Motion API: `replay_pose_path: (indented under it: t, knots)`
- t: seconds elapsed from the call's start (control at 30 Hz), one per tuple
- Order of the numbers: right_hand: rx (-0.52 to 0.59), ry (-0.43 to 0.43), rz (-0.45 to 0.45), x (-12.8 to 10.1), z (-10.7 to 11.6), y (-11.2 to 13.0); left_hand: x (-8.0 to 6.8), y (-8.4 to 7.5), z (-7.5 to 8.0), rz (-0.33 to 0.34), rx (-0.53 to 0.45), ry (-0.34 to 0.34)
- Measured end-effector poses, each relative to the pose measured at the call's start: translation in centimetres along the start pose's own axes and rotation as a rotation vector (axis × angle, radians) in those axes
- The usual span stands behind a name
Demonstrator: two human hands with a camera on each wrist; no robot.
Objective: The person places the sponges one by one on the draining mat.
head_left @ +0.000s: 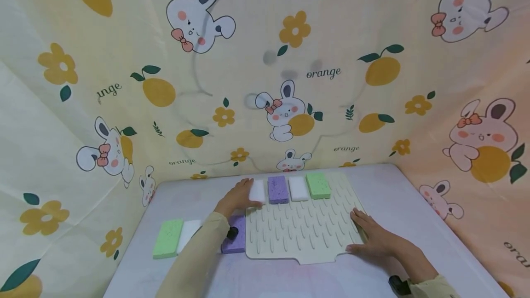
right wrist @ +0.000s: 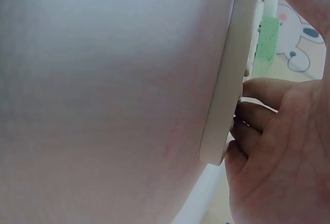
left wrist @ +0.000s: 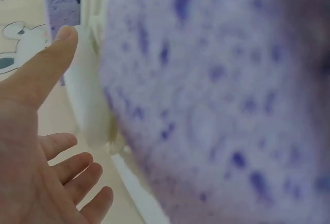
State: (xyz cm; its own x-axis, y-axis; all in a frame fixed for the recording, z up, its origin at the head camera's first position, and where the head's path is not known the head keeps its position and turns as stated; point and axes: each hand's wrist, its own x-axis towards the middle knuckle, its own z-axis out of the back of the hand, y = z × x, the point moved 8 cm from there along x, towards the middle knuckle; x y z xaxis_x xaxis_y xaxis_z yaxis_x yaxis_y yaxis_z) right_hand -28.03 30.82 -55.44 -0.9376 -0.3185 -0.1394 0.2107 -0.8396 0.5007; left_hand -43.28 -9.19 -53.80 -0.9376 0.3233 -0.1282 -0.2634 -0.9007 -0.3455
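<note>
My left hand (head_left: pixel 237 197) is at a white sponge (head_left: pixel 257 191) on the upper left corner of a cream ridged draining mat (head_left: pixel 298 233). Its thumb lies by the sponge's near end and its fingers by the far end, spread apart in the left wrist view. Along the mat's far side, to the right of that sponge, lie a purple sponge (head_left: pixel 278 190), another white sponge (head_left: pixel 299 188) and a green sponge (head_left: pixel 318 186). My right hand (head_left: pixel 374 238) rests against the mat's right edge, fingers relaxed and thumb apart.
Left of the mat, a green sponge (head_left: pixel 168 238), a white sponge (head_left: pixel 189 232) and a purple sponge (head_left: pixel 234 238) lie on the pale table (head_left: pixel 136 261), partly behind my left forearm. Patterned cloth (head_left: pixel 248 59) with rabbits and oranges encloses the table's back and sides.
</note>
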Motion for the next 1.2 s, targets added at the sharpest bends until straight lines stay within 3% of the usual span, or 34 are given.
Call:
replay_pose_path:
  t: [0.33, 0.57, 0.83, 1.2]
  knots:
    - [-0.022, 0.002, 0.000, 0.0, 0.1, 0.2, -2.7, 0.2, 3.0, -0.072, -0.032, -0.055]
    - [-0.039, 0.000, 0.016, 0.1, 0.2, 0.4, -5.3, 2.0, 4.1, -0.089, -0.109, -0.108]
    - [-0.034, -0.008, 0.037, 0.0, 0.0, 0.5, -8.1, 4.2, 4.8, -0.067, -0.113, -0.125]
    - [-0.044, 0.015, -0.007, -0.1, 0.0, 0.5, -11.3, 7.7, 5.2, -0.031, -0.139, -0.135]
